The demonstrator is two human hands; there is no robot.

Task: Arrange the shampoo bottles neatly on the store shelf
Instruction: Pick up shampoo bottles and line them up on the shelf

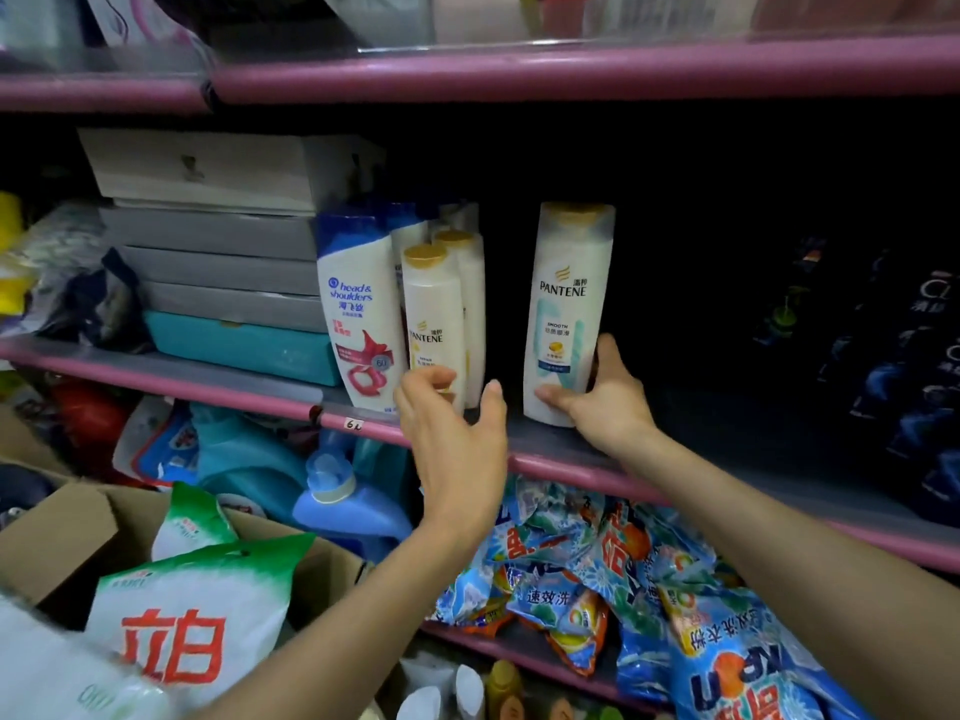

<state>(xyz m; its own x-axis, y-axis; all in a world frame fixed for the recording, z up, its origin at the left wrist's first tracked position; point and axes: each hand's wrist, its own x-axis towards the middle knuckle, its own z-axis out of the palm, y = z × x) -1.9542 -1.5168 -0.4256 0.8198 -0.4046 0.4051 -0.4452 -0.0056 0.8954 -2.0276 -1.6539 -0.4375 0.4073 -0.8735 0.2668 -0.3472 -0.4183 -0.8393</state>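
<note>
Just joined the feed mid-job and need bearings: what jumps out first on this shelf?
The right hand grips a white shampoo bottle standing alone at the middle of the pink shelf. To its left stands a tight cluster of bottles, with the left hand open just in front of them. Below the shelf lies a heap of blue detergent bags.

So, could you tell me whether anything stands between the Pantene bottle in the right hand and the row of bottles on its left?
Nothing visible: bare shelf separates the held bottle from the row.
</note>
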